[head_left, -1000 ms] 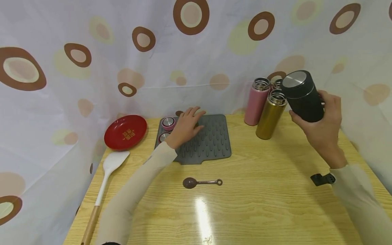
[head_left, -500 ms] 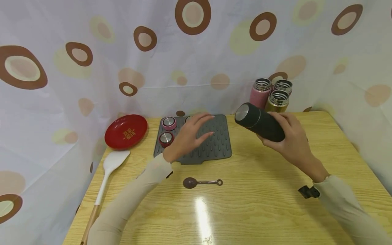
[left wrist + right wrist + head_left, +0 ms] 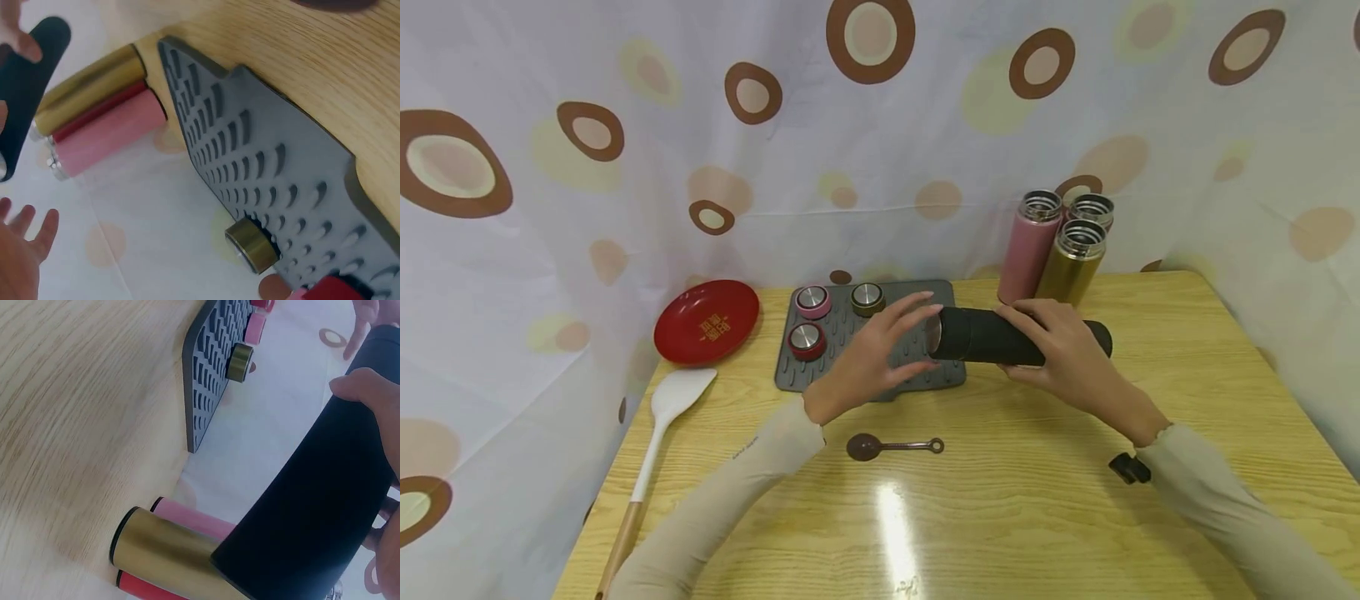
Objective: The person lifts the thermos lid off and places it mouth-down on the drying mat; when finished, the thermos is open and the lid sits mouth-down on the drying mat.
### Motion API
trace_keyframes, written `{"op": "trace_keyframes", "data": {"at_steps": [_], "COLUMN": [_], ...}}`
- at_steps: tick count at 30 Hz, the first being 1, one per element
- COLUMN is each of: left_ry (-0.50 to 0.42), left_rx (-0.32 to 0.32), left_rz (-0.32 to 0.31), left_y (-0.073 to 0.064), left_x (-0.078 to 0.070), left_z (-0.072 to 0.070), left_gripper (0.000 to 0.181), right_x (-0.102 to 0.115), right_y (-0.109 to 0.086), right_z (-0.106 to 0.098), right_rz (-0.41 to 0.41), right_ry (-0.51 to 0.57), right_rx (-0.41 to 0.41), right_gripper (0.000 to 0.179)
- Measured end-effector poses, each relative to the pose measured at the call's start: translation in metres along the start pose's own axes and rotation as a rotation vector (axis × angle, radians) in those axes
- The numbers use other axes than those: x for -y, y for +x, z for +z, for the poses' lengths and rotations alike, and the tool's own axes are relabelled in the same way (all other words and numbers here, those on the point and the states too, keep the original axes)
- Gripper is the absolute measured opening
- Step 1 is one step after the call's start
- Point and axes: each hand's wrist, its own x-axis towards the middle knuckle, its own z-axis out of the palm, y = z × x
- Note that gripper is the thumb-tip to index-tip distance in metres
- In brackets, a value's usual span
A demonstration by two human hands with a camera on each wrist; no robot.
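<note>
A black thermos bottle (image 3: 992,337) with a steel-topped lid lies sideways in the air, lid end to the left. My right hand (image 3: 1060,346) grips its body, and in the right wrist view the thumb lies along the black bottle (image 3: 312,481). Around the lid end my left hand (image 3: 880,350) is spread, fingers above and thumb below, fingertips right at the lid's edge. Behind the left hand is a grey drying mat (image 3: 917,379) bearing a pink lid (image 3: 813,302), a red lid (image 3: 807,342) and a gold lid (image 3: 868,299).
Lidless thermos bottles stand at the back right: a pink bottle (image 3: 1028,250), a gold bottle (image 3: 1070,267) and a red bottle (image 3: 1093,208) behind. A brown spoon (image 3: 867,447) lies in front of the mat. On the left are a red plate (image 3: 673,325) and a white spatula (image 3: 658,425).
My right hand has brought the black bottle leftward and down from the right, tipping it level. The left hand has drawn back from over the mat and turned toward the bottle's lid.
</note>
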Motion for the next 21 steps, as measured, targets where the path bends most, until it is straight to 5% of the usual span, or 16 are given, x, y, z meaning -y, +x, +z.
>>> {"op": "trace_keyframes", "data": {"at_steps": [8, 11, 16, 21], "left_ry": [0.069, 0.050, -0.053, -0.237], "left_rx": [0.050, 0.068, 0.063, 0.046], "left_rz": [0.172, 0.184, 0.072, -0.196], "left_y": [0.000, 0.000, -0.001, -0.003], "left_x": [-0.006, -0.009, -0.014, -0.017], "left_z": [-0.004, -0.005, -0.007, -0.005], "left_gripper": [0.070, 0.064, 0.064, 0.060], "right_x": [0.000, 0.001, 0.002, 0.004], "right_y": [0.001, 0.000, -0.002, -0.001], "right_z": [0.006, 0.007, 0.012, 0.015], "right_rz": [-0.047, -0.052, -0.051, -0.080], "right_ry": [0.010, 0.019, 0.028, 0.001], "right_rx": [0.014, 0.013, 0.014, 0.006], "right_gripper": [0.096, 0.085, 0.074, 0.072]}}
